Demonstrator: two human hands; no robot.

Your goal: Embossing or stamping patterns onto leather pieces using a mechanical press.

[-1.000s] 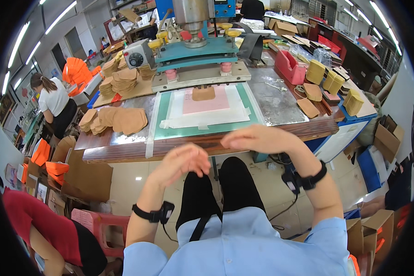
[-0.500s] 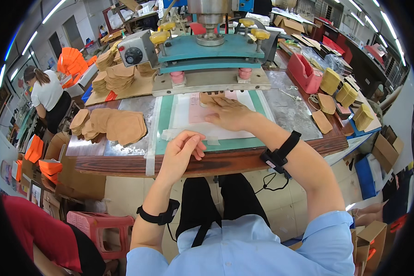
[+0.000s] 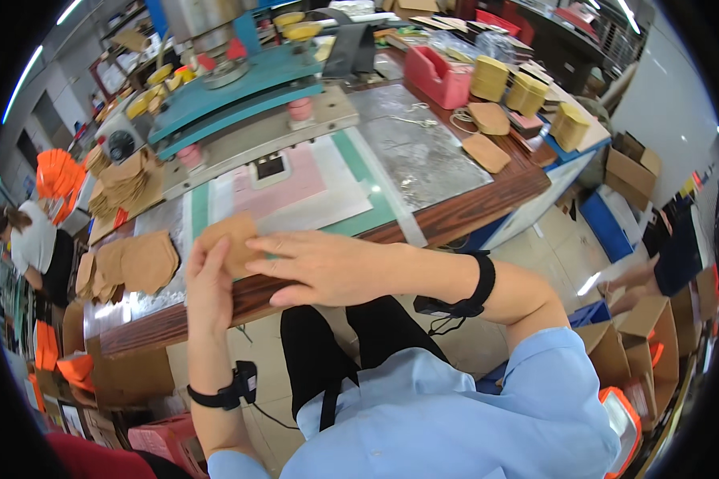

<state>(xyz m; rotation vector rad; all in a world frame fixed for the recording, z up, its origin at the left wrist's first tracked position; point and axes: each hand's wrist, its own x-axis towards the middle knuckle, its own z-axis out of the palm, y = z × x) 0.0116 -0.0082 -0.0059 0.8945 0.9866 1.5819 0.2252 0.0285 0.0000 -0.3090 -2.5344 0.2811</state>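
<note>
Near the table's front edge I hold a tan leather piece (image 3: 240, 227) with a rounded outline. My left hand (image 3: 208, 291) pinches it at the left, thumb on the side facing me. My right hand (image 3: 335, 267) has its fingers stretched out, their tips touching the piece's right edge, thumb apart below. Beyond them, a pink sheet (image 3: 299, 180) lies over white paper (image 3: 347, 191) on a green mat (image 3: 359, 168). A small pale frame with a dark centre (image 3: 271, 167) rests on the pink sheet, in front of the teal press (image 3: 232, 100).
Overlapping tan leather pieces (image 3: 148, 259) lie left of the mat, with more stacks (image 3: 124, 184) behind. At the right are two loose pieces (image 3: 486, 152), a red bin (image 3: 439, 76) and yellow blocks (image 3: 527, 96). A person in white (image 3: 36, 235) is at the far left.
The view has swung to the right. My right hand has come back from the press bed to my left hand, and the leather piece is off the pink sheet, now in my left hand.
</note>
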